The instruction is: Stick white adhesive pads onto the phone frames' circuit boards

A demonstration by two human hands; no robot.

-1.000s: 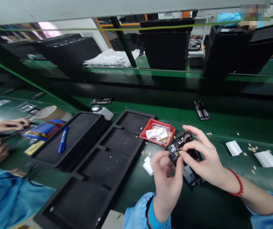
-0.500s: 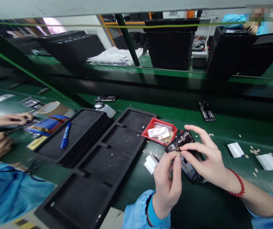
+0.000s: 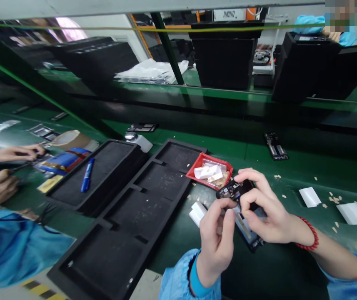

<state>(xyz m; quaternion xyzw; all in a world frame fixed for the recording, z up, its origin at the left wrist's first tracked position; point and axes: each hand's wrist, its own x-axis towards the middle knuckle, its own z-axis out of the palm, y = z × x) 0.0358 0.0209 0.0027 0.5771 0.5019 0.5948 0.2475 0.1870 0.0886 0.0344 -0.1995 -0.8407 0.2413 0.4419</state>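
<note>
Both my hands work on a black phone body (image 3: 243, 227) with exposed circuitry, held just above the green bench. My right hand (image 3: 264, 210), with a red bead bracelet on its wrist, wraps over the phone's top half, its fingers curled around it. My left hand (image 3: 217, 233) is pinched, thumb against forefinger, at the phone's left edge; what it pinches is too small to name. A red bin (image 3: 210, 171) of white paper strips sits just beyond the phone. A small white block (image 3: 197, 211) lies left of my left hand.
Two black foam trays (image 3: 141, 204) lie to the left, one holding a blue marker (image 3: 86, 174). A co-worker's hands (image 3: 8, 155) work at far left. White slips (image 3: 309, 196) and scraps lie at right. Another phone body (image 3: 276, 146) lies farther back.
My right hand's fingers have curled down over the phone, covering more of it. The left hand has shifted slightly down along the phone's edge, still pinched.
</note>
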